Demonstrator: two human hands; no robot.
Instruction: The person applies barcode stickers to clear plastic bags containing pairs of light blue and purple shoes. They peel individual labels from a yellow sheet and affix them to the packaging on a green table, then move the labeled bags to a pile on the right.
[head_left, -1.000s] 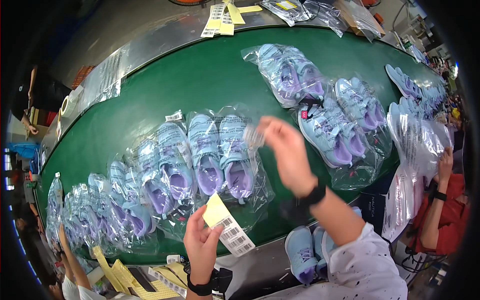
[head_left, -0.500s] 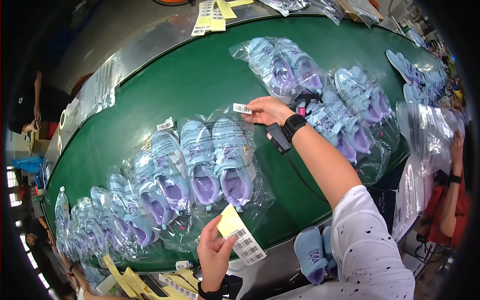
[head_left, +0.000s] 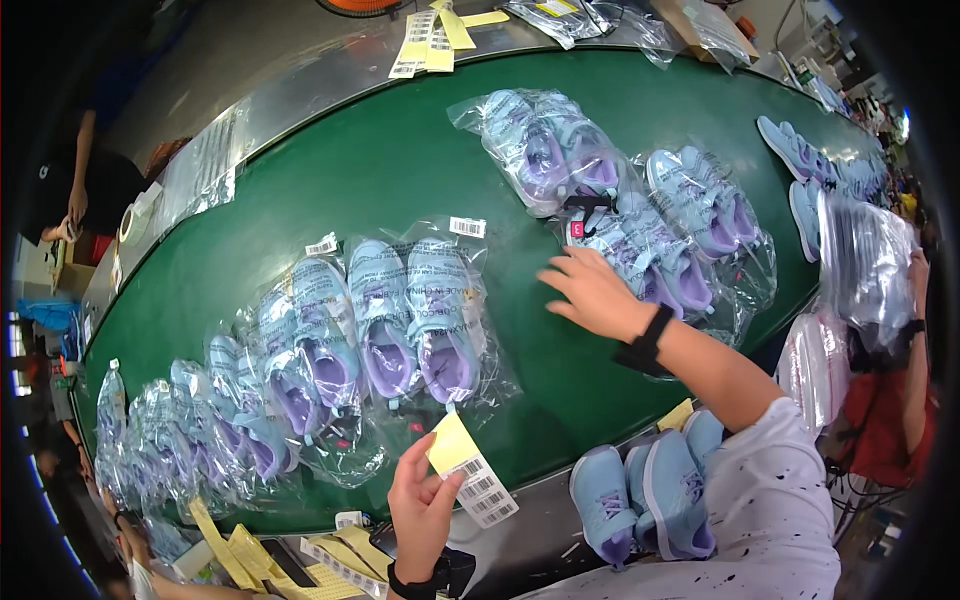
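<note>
My left hand (head_left: 420, 515) pinches a sheet of barcode labels (head_left: 478, 485) with a bare yellow backing part, at the front edge of the green belt. Above it lies a pair of light blue sneakers in a clear bag (head_left: 440, 318), with a white barcode label (head_left: 467, 228) on the bag's far end. My right hand (head_left: 598, 292) is open, fingers spread and holding nothing. It hovers beside another bagged pair of sneakers (head_left: 655, 255), which has a small pink tag (head_left: 577, 230). Whether the fingertips touch that bag I cannot tell.
Several bagged pairs (head_left: 230, 410) line the green belt (head_left: 300, 180) to the left. Unbagged sneakers (head_left: 650, 495) stand at the near metal edge. Yellow label strips (head_left: 260, 560) lie near left. At right, another person's hand (head_left: 918, 268) holds clear bags (head_left: 870, 260).
My right hand has let go of the barcode label, which now sits on the bag, and has moved right with fingers spread. My left hand keeps its label sheet.
</note>
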